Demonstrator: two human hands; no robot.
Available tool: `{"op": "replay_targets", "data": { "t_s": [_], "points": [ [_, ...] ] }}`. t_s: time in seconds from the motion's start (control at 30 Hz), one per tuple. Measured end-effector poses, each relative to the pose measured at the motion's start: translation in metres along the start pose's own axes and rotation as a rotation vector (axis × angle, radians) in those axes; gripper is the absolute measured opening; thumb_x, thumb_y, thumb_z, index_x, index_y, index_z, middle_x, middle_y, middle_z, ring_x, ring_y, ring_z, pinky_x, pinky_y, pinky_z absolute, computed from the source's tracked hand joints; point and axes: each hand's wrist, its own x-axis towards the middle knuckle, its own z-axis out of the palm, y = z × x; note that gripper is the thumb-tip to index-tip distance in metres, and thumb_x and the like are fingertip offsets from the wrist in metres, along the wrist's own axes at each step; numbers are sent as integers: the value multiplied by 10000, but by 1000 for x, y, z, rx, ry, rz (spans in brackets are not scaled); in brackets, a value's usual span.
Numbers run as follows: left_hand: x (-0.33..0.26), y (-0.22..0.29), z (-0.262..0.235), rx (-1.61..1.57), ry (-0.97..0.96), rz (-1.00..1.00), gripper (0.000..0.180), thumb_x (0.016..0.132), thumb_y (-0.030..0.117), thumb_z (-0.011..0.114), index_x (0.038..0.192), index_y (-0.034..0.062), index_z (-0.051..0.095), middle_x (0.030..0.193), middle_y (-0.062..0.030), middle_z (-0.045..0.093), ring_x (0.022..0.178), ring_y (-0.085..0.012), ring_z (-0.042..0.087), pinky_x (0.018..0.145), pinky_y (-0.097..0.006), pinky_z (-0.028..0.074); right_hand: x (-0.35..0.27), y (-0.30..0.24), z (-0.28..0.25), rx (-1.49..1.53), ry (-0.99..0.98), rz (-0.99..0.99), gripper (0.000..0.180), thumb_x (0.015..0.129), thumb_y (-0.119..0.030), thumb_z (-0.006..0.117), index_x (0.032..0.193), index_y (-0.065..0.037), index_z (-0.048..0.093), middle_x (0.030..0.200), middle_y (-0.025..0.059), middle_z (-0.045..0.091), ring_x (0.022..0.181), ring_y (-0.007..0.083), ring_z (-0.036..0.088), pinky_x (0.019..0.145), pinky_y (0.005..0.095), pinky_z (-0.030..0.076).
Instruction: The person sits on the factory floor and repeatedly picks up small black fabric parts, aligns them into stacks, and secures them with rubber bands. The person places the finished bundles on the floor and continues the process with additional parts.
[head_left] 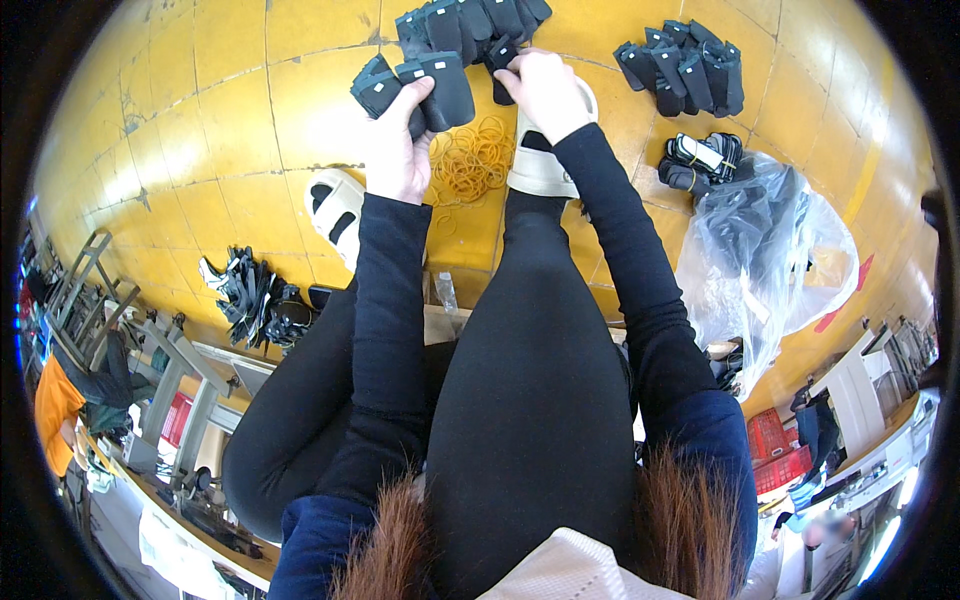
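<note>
My left hand [398,158] is closed around several black flat pieces [446,100], each with a rounded end, a dark green edge and a small white tag. Some of them fan out to the left of the thumb. To its right, my right hand [548,95] pinches another black flat piece [503,88] by its edge. Just beyond both hands, a heap of similar black pieces [470,28] lies on the floor. Below the hands, between my shoes, spreads a pile of yellow rubber bands [470,158]. The right palm and some fingertips are hidden.
My beige clogs [338,212] rest on the yellow tiled floor [215,120]. Another group of black pieces [688,68] lies at the far right, above a dark bundle [700,160] and a clear plastic bag [770,250]. Black strips [255,300] are piled at the left, near metal frames [185,370].
</note>
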Motion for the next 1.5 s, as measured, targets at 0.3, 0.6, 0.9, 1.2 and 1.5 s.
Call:
{"op": "replay_targets", "data": {
  "t_s": [0.3, 0.6, 0.9, 1.2, 1.5],
  "points": [
    [-10, -6, 13, 92, -117, -95, 298, 797, 29, 711, 1071, 69, 600, 965, -58, 663, 856, -179, 659, 731, -329, 562, -34, -31, -48, 833, 86, 391, 184, 858, -137, 676, 974, 6, 691, 815, 46, 686, 753, 76, 605, 687, 241, 483],
    [-21, -17, 18, 110, -186, -93, 299, 781, 81, 756, 1042, 71, 610, 937, -48, 669, 811, -139, 663, 651, -258, 550, -54, 111, -118, -50, 410, 529, 185, 856, -143, 654, 982, -17, 707, 918, 132, 692, 827, 192, 650, 761, 311, 507],
    [-26, -23, 20, 195, -275, 38, 229, 794, 10, 719, 979, 56, 593, 923, -39, 651, 817, -144, 653, 693, -273, 552, -53, -11, -100, 757, 49, 97, 347, 778, -67, 717, 1121, -88, 671, 1054, 41, 605, 810, 100, 595, 720, 232, 499],
    [-30, -8, 22, 77, -380, -103, 181, 818, 9, 617, 992, 25, 662, 991, -72, 675, 882, -141, 631, 750, -273, 533, -47, -40, -92, 722, 130, -33, 235, 695, 67, 663, 878, -64, 731, 1151, 48, 560, 942, 153, 595, 791, 251, 485],
    [-24, -13, 19, 164, -367, -14, 236, 788, 57, 718, 1016, 4, 689, 976, -90, 697, 860, -132, 642, 776, -261, 521, -47, -42, -83, 982, 39, 357, 148, 783, -78, 704, 922, -35, 733, 1073, 65, 618, 859, 163, 602, 786, 267, 489]
  ]
}}
